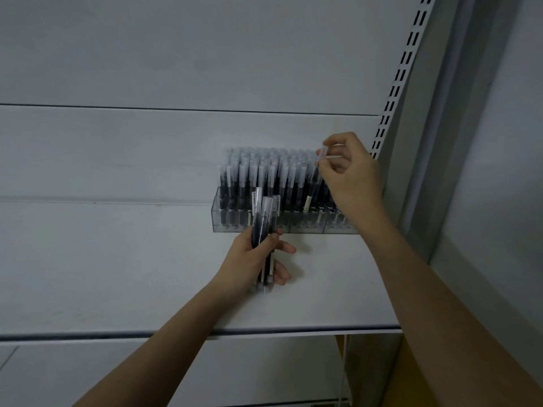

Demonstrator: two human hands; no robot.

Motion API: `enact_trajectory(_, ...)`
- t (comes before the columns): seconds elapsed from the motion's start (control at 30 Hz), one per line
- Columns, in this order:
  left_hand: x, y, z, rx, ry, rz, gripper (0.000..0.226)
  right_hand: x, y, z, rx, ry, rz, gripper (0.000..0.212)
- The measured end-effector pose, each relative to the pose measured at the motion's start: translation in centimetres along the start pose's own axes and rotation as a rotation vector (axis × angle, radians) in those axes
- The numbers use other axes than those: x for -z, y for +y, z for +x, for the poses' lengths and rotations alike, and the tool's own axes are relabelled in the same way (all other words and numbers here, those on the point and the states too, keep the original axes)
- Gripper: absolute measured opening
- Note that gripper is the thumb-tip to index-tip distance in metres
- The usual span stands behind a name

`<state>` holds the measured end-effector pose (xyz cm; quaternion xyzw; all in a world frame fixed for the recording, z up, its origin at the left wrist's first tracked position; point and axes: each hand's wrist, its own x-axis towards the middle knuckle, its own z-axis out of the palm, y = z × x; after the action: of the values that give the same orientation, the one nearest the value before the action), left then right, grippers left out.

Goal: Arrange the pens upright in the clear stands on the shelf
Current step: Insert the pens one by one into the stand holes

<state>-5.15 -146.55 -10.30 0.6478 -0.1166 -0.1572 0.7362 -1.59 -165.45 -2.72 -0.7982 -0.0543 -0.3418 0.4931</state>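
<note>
Clear plastic stands [305, 226] sit in a row on the white shelf [147, 259], packed with several upright dark pens with frosted caps [249, 177]. My left hand [255, 259] is in front of the stands, shut on a bundle of several pens [263, 224] that points up. My right hand [349, 171] is over the right end of the stands, pinching the cap of one pen [318, 171] that stands tilted among the others. The right end of the stands is hidden behind my right wrist.
The shelf's front edge [264, 331] runs across the lower view, with another shelf level below it. A slotted white upright [393, 92] and a grey wall corner close the right side. The white back panel [176, 69] rises behind the stands.
</note>
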Motion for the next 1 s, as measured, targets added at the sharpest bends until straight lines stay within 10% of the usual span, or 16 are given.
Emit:
enact_trajectory(0.47,-0.2,0.1,-0.2,0.006,-0.006,0.013,0.016,-2.0,2.8,-5.3,-0.048,0.086,-0.001,0.025)
enact_trajectory(1.0,-0.5,0.5,-0.7,0.015,-0.067,0.145,0.026,-3.2,3.5,-9.0,-0.521,-0.27,0.501,0.014)
